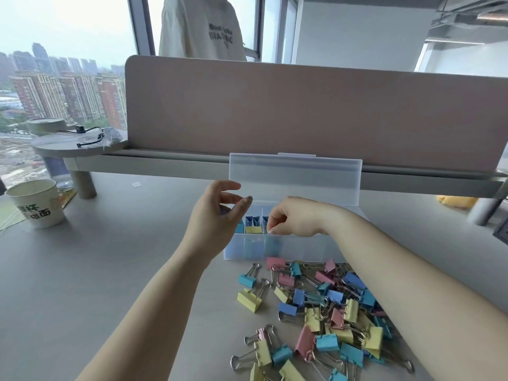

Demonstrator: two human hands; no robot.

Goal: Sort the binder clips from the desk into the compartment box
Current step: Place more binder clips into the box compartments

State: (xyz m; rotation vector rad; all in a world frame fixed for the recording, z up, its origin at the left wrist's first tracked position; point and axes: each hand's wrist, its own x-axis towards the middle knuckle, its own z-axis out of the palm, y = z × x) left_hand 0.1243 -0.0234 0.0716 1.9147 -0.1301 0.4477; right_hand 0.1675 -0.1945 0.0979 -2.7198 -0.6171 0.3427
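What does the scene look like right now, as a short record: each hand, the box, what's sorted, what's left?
left hand: over the box's left end, fingers loosely curled; unclear whether it holds anything
right hand: fingertips pinch a blue clip down in the third compartment from the left
compartment box: translucent, lid open and upright
sorted: teal clip in the leftmost compartment; yellow clip in the next
unsorted pile: many pink, yellow, blue and teal clips on the desk in front of the box
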